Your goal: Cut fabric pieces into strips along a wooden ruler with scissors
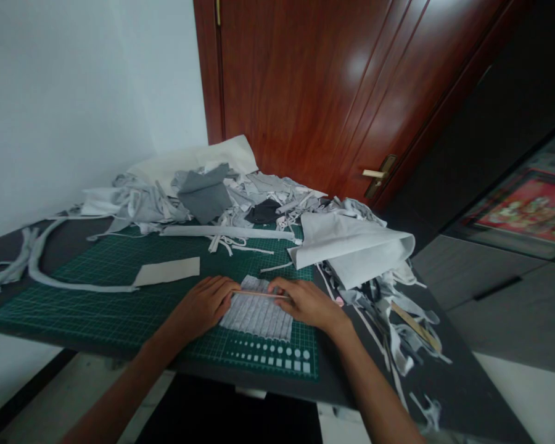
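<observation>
Item 1: thin wooden strip [259, 294], pinched at its 2 ends by my left hand [201, 306] and right hand [305, 303], both clenched, resting on pleated grey fabric [256, 316] atop the green cutting mat [106, 308].

The left hand [201, 306] and right hand [308, 303] grip the ends of a thin wooden strip [259, 294] — it lies across a pleated grey fabric piece [256, 314] on the green cutting mat [92, 308]. Beyond the mat sits a heap of grey fabric scraps [208, 197] — a folded white cloth [351, 246] overlaps its far right corner.
</observation>
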Motion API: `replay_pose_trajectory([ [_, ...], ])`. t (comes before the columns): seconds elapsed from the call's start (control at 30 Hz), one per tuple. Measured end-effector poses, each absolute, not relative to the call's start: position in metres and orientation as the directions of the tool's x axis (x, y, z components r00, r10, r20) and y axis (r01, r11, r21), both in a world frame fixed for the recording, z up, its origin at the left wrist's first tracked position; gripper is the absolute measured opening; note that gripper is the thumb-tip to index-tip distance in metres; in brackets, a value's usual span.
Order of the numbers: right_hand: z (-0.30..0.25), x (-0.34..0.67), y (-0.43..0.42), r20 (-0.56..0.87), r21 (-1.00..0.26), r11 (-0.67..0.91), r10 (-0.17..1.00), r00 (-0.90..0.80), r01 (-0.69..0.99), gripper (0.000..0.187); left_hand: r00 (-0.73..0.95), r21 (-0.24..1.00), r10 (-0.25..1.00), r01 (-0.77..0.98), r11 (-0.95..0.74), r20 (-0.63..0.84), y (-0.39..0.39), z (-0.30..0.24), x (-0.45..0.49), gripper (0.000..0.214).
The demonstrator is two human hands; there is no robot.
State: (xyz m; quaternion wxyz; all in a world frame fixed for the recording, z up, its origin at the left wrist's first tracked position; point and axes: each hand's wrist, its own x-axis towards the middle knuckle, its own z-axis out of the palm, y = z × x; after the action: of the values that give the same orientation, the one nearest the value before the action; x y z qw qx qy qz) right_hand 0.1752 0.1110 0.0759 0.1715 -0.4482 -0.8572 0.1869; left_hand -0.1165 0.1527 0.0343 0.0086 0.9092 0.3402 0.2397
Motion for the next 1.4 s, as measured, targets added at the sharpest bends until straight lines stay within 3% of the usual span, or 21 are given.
replay_pose_trajectory([
  [0.13,0.075,0.181,0.111,0.159,-0.559,0.543,0.812,-0.561,0.627,0.042,0.641,0.213,0.630,0.607,-0.765,0.438,0.151,0.037,-0.116,0.024],
  [0.4,0.063,0.195,0.115,-0.031,-0.717,0.357,0.841,-0.540,0.598,0.048,0.713,0.330,0.611,0.517,-0.789,0.343,0.138,0.047,-0.118,0.034],
  [0.67,0.054,0.190,0.118,-0.056,-0.653,0.392,0.828,-0.558,0.647,0.045,0.714,0.358,0.610,0.501,-0.788,0.342,0.144,0.037,-0.120,0.016],
  [0.87,0.063,0.182,0.114,0.000,-0.575,0.455,0.831,-0.556,0.680,0.027,0.711,0.364,0.616,0.505,-0.783,0.339,0.146,0.033,-0.120,0.019],
  [1.1,0.066,0.178,0.116,0.047,-0.545,0.493,0.825,-0.563,0.678,0.029,0.691,0.369,0.630,0.516,-0.773,0.354,0.150,0.033,-0.121,0.020],
  [1.4,0.074,0.171,0.108,-0.025,-0.521,0.435,0.852,-0.523,0.734,0.027,0.723,0.364,0.595,0.481,-0.798,0.350,0.146,0.035,-0.119,0.016],
])
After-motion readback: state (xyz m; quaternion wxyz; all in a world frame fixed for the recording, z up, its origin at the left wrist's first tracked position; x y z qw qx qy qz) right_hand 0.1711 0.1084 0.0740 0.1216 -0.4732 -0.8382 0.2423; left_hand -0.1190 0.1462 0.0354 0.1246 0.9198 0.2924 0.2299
